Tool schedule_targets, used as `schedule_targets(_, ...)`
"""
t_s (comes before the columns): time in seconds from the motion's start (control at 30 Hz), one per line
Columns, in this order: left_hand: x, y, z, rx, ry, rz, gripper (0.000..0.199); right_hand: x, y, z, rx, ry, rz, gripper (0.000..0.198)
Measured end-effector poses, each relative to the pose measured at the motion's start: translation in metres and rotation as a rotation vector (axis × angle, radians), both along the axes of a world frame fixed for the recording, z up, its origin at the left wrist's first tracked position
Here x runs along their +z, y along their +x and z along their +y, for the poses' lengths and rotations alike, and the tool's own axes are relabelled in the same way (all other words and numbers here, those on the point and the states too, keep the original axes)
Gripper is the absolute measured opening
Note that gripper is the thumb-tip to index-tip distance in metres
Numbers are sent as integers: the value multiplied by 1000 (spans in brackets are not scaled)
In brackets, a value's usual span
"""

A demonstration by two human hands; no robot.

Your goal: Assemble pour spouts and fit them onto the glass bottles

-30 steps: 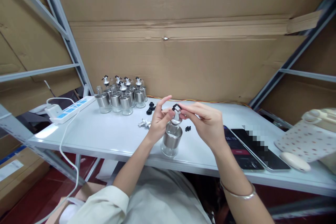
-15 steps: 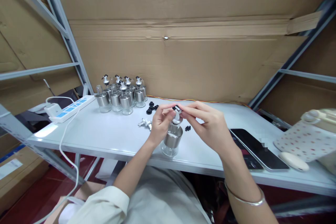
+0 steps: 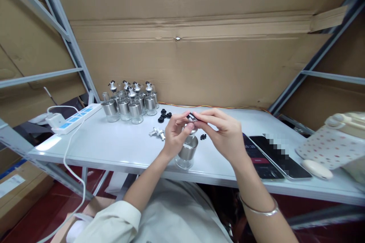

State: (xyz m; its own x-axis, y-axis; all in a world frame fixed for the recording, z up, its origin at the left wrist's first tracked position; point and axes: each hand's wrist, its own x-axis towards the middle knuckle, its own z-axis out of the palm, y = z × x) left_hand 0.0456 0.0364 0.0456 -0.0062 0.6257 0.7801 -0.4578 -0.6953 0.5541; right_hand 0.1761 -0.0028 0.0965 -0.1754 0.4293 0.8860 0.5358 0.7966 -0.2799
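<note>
A glass bottle with a metal sleeve (image 3: 188, 152) stands upright near the table's front edge. At its mouth is a silver pourer spout (image 3: 194, 130), partly hidden by my fingers. My left hand (image 3: 175, 134) is closed around the spout from the left, thumb and fingertips on it. From the right, my right hand (image 3: 225, 131) pinches the spout's small black flap (image 3: 191, 116) between thumb and fingers. Beyond my left hand lie loose silver spouts (image 3: 156, 133) and black stoppers (image 3: 163, 116). Tiny black pieces (image 3: 203, 136) are beside my right hand.
Several metal-sleeved bottles (image 3: 135, 112), some topped with spouts, stand at the back left. A power strip (image 3: 76, 119) with a white cable lies at the left edge. Two phones (image 3: 281, 159), a white oval object (image 3: 317, 169) and a spotted bag (image 3: 322, 146) are on the right.
My right hand has shifted slightly left, its fingers lower over the flap and spout. The left thumb has moved a little. The view has turned slightly, showing more of the nearer phone.
</note>
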Motion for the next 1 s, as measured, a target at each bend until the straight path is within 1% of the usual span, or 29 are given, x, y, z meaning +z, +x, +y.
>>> schedule_targets(0.13, 1, -1, 0, -12, 1, 7, 23, 1, 0, 1, 20, -32, 35, 22)
schedule_targets(0.37, -1, 1, 2, 28, 4, 2, 26, -4, -3, 0, -69, 117, 25, 20)
schedule_targets(0.43, -1, 2, 2, 43, 9, -5, 26, -8, -5, -1, -67, 123, 59, 20)
schedule_targets(0.53, 0, 1, 1, 51, -5, -15, 23, -18, -10, -3, -24, 57, 147, 23)
schedule_targets(0.67, 4, 1, 0, 19, -33, -24, 20, -42, -22, 0, 18, -73, 302, 31)
schedule_targets(0.8, 8, 1, -1, 5, -56, -32, 20, -64, -33, 7, 172, -240, 491, 32)
schedule_targets(0.9, 8, 1, -1, 23, -79, -27, 21, -69, -35, 10, 258, -317, 552, 37)
schedule_targets(1.0, 7, 0, -1, 45, -87, -11, 22, -65, -33, 11, 266, -324, 532, 34)
